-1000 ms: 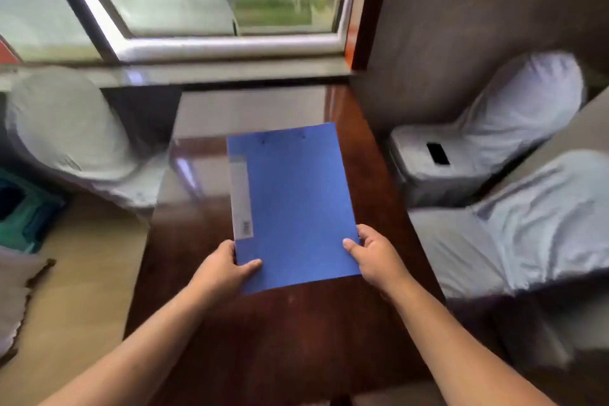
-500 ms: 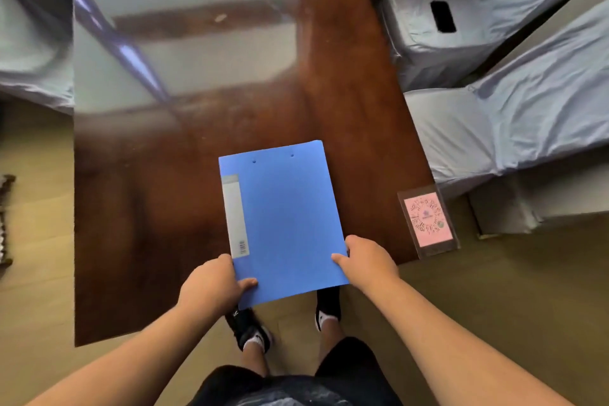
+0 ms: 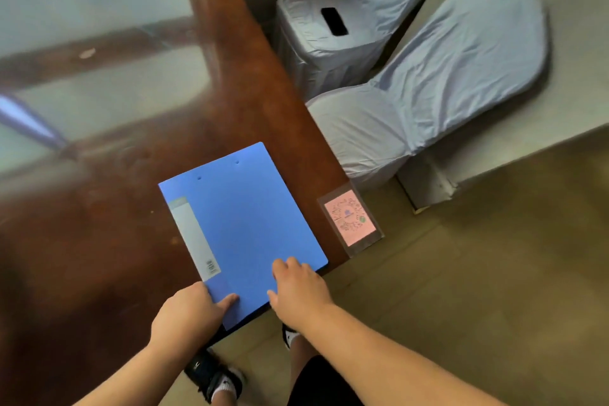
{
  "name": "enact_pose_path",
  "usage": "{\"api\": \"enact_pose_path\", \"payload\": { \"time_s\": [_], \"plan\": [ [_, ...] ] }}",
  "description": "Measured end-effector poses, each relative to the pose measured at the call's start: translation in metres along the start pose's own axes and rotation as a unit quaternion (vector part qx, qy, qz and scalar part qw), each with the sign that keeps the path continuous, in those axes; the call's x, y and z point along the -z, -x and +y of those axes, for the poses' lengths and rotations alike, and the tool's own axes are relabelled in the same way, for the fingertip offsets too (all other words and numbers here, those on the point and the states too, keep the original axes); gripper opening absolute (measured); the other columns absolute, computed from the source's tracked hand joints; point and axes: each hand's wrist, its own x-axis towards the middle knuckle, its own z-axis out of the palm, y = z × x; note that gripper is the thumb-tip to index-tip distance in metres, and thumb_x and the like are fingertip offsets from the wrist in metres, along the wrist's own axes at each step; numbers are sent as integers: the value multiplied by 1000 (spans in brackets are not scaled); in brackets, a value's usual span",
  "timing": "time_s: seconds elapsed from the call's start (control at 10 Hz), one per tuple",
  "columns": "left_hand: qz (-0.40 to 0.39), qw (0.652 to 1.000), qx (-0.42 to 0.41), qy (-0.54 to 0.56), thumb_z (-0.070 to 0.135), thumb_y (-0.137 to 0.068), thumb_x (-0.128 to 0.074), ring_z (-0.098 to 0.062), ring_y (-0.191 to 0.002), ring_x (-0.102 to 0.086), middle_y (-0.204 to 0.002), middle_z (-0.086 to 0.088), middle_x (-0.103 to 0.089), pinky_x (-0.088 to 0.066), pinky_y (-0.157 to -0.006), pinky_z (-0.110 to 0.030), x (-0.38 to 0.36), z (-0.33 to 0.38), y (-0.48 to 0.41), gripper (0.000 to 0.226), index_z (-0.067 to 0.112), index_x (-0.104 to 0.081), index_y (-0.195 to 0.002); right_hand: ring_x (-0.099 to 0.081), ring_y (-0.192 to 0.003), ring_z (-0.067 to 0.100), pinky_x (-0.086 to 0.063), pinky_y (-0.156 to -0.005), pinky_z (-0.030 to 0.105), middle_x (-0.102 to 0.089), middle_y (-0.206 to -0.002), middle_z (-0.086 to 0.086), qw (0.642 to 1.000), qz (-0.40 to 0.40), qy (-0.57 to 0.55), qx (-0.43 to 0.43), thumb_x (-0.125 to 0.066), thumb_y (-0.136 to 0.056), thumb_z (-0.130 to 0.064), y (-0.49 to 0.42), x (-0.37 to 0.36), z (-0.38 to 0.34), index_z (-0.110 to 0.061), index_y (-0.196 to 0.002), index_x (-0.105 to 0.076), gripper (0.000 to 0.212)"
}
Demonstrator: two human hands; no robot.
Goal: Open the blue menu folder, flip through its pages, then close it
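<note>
The blue menu folder [image 3: 245, 224] lies closed on the glossy dark wooden table [image 3: 108, 241], its near corner hanging a little over the table's front edge. A pale label strip runs along its left side. My left hand [image 3: 189, 315] grips the folder's near left corner, thumb on the cover. My right hand [image 3: 298, 287] rests on the near right part of the cover, fingers spread flat on top.
A pink QR-code card in a clear sleeve [image 3: 351, 222] sits on the table's right corner. Two chairs in pale fabric covers [image 3: 438, 76] stand to the right; a dark phone [image 3: 334, 21] lies on the farther one. My feet show below the table edge.
The view has tilted down from the window to the table edge. The folder has come closer to me and rotated slightly; my right hand shifted from its edge onto the cover.
</note>
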Motion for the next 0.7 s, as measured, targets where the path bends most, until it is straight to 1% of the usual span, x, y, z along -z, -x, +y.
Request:
{"api": "enact_pose_path", "payload": {
  "time_s": [0.1, 0.2, 0.3, 0.5, 0.6, 0.7],
  "plan": [
    [1, 1000, 0, -6, 80, -77, -55, -14, -68, -66, -76, 9, -69, -57, -60, -32, 1, 15, -8, 55, 26, -64, -82, -60, -111, 39, -56, -85, 49, -59, -126, 18, 1000, 8, -1, -9, -64, -103, -36, 0, 2, 13, -10, -128, -47, 40],
    [-5, 1000, 0, -9, 81, -76, -55, -12, -66, -65, -74, 9, -69, -53, -56, -30, 0, 26, -13, 55, 26, -64, -79, -61, -110, 37, -58, -86, 49, -60, -125, 18, 1000, 14, 1, -14, -64, -103, -36, 1, 5, 23, -10, -128, -47, 40],
    [-5, 1000, -7, -17, 80, -75, -54, -11, -63, -64, -71, 9, -68, -46, -50, -28, -4, 33, -14, 56, 25, -64, -75, -60, -110, 37, -57, -85, 49, -60, -125, 18, 1000, 16, -3, -21, -65, -102, -35, 1, 7, 31, -11, -128, -47, 40],
    [-6, 1000, -8, -17, 79, -77, -55, -12, -60, -62, -67, 6, -68, -41, -48, -28, -10, 44, -10, 58, 22, -65, -72, -61, -107, 36, -58, -82, 47, -61, -123, 17, 999, 28, -6, -20, -66, -102, -35, 3, 9, 42, -12, -126, -46, 39],
    [-12, 1000, -4, -17, 79, -76, -54, -12, -59, -63, -66, 5, -68, -43, -49, -28, -6, 44, -8, 59, 22, -65, -71, -61, -106, 34, -57, -82, 45, -61, -123, 16, 999, 29, 4, -14, -65, -102, -36, 1, 9, 44, -12, -127, -46, 39],
    [-11, 1000, 5, -25, 82, -75, -51, -11, -60, -63, -65, 5, -68, -46, -51, -29, 2, 41, -5, 62, 21, -64, -69, -60, -109, 35, -56, -84, 45, -60, -125, 16, 1000, 12, 7, -27, -64, -103, -36, 1, 14, 39, -11, -127, -47, 38]
  ]
}}
